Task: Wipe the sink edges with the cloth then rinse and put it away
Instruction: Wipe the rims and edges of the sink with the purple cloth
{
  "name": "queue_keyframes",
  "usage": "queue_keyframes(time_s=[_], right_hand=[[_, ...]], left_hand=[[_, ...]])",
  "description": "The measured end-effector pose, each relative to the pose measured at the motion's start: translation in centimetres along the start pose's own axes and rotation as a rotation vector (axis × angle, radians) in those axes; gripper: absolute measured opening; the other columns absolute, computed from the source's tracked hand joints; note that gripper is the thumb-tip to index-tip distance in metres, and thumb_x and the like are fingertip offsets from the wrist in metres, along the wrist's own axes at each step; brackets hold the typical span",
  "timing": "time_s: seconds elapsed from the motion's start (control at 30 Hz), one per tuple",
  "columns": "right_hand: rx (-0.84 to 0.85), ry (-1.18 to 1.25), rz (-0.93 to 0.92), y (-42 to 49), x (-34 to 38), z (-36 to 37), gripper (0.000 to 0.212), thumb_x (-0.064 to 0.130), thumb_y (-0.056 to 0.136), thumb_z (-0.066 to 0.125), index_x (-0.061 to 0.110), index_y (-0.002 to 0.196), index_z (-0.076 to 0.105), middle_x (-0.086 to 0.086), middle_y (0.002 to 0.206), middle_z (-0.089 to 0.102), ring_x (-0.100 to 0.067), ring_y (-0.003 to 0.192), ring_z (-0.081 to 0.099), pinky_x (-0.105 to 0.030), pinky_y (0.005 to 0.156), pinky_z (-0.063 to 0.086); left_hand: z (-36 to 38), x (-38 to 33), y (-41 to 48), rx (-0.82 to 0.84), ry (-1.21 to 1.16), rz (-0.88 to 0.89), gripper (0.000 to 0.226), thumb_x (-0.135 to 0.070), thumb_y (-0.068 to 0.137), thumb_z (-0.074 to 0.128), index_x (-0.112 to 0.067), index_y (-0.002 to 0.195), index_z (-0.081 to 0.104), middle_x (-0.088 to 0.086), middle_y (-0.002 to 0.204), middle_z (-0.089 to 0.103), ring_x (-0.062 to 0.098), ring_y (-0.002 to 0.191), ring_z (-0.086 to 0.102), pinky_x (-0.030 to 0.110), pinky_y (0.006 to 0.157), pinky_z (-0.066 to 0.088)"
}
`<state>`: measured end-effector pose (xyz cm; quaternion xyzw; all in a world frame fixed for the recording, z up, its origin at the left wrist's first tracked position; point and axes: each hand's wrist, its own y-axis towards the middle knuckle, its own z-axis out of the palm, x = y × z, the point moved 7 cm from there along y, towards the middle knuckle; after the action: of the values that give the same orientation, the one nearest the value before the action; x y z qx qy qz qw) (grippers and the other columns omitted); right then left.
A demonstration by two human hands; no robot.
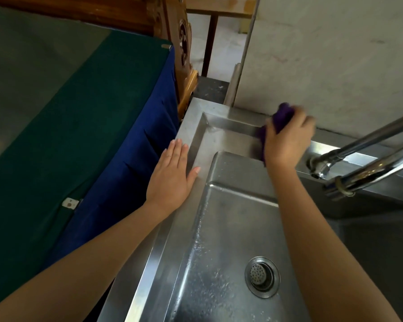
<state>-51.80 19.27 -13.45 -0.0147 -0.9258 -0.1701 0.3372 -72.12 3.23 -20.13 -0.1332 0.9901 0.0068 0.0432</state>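
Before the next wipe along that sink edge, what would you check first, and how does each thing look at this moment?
1. Cloth in hand: ok. The right hand is closed on the purple cloth.
2. Cloth on the metal: ok. It presses on the back edge of the sink, by the wall.
3. Body steadied: ok. The left hand lies flat and open on the sink's left edge.
4. Path to the right: not ok. The faucet stands over the back edge right beside the wiping hand.
5. Water for the rinse: not ok yet. No stream shows.
6. Drain strainer seated: ok.
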Motion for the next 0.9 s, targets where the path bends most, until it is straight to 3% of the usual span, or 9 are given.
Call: queue_keyframes(time_s=[0.07,0.17,0.23,0.37,0.5,0.63,0.8,0.9], right_hand=[[-0.077,-0.187,0.014,0.4,-0.7,-0.5,0.056,0.039,0.085,0.054,0.006,0.129,0.045,-0.023,0.121,0.049,-0.04,0.109,0.048,-0.046,0.089,0.038],[0.15,-0.327,-0.193,-2.1,-1.1,2.3,0.046,0.033,0.091,0.047,0.005,0.127,0.048,-0.026,0.121,0.049,-0.043,0.105,0.047,-0.05,0.09,0.041],[0.271,-0.386,-0.265,-3.2,-1.8,3.5,0.04,0.032,0.092,0.049,0.013,0.127,0.049,-0.021,0.125,0.046,-0.042,0.11,0.041,-0.05,0.095,0.034],[0.234,-0.413,-0.161,-2.5,-3.3,3.7,0.046,0.045,0.091,0.047,0.023,0.132,0.045,-0.02,0.144,0.032,-0.043,0.133,0.025,-0.059,0.109,0.013],[0.27,-0.36,-0.049,-4.2,-3.7,5.7,0.054,0.043,0.097,0.031,0.019,0.145,0.025,-0.031,0.15,0.018,-0.045,0.138,0.018,-0.054,0.113,0.014],[0.273,-0.281,0.024,-3.8,-1.1,7.5,0.053,0.034,0.098,0.033,0.018,0.147,0.02,-0.029,0.154,0.006,-0.042,0.143,0.005,-0.052,0.115,0.007],[0.511,-0.233,-0.385,-4.5,5.8,11.9,0.051,0.037,0.099,0.029,0.027,0.148,0.016,-0.013,0.158,0.001,-0.03,0.146,-0.004,-0.048,0.118,-0.002],[0.577,-0.237,-0.53,-4.6,6.4,12.3,0.051,0.038,0.099,0.027,0.027,0.148,0.015,-0.01,0.159,0.0,-0.028,0.146,-0.004,-0.046,0.118,-0.003]], left_hand=[[0.0,0.0,0.0,0.003,-0.003,0.0,0.075,-0.055,0.093,0.003,-0.006,0.149,0.009,0.011,0.158,0.008,0.02,0.147,0.001,0.035,0.12,0.007],[-0.1,0.1,0.0,0.0,-0.027,-0.007,0.075,-0.056,0.092,0.003,-0.007,0.149,0.008,0.011,0.159,0.007,0.018,0.147,-0.001,0.034,0.12,0.004],[-0.1,0.0,-0.1,0.005,-0.043,-0.007,0.076,-0.057,0.092,0.002,-0.008,0.149,0.007,0.01,0.159,0.005,0.017,0.147,-0.003,0.033,0.12,0.003],[-0.2,0.0,-0.1,0.006,-0.05,-0.003,0.076,-0.057,0.091,0.0,-0.008,0.149,0.005,0.009,0.159,0.004,0.017,0.146,-0.004,0.032,0.12,0.001],[-0.2,0.0,-0.1,-0.006,-0.037,-0.008,0.075,-0.056,0.092,0.001,-0.008,0.149,0.006,0.009,0.159,0.005,0.018,0.147,-0.002,0.033,0.12,0.003],[-0.4,-0.1,-0.1,-0.012,-0.026,-0.012,0.071,-0.052,0.094,0.003,-0.007,0.148,0.011,0.011,0.158,0.01,0.019,0.147,0.002,0.034,0.12,0.006],[-0.7,-0.3,-0.1,-0.047,0.022,-0.003,0.065,-0.045,0.097,0.009,-0.004,0.146,0.021,0.014,0.155,0.022,0.023,0.146,0.014,0.034,0.118,0.012],[-0.8,-0.2,-0.1,-0.048,0.014,0.0,0.066,-0.046,0.096,0.007,-0.006,0.147,0.02,0.012,0.156,0.021,0.021,0.146,0.012,0.033,0.118,0.01]])
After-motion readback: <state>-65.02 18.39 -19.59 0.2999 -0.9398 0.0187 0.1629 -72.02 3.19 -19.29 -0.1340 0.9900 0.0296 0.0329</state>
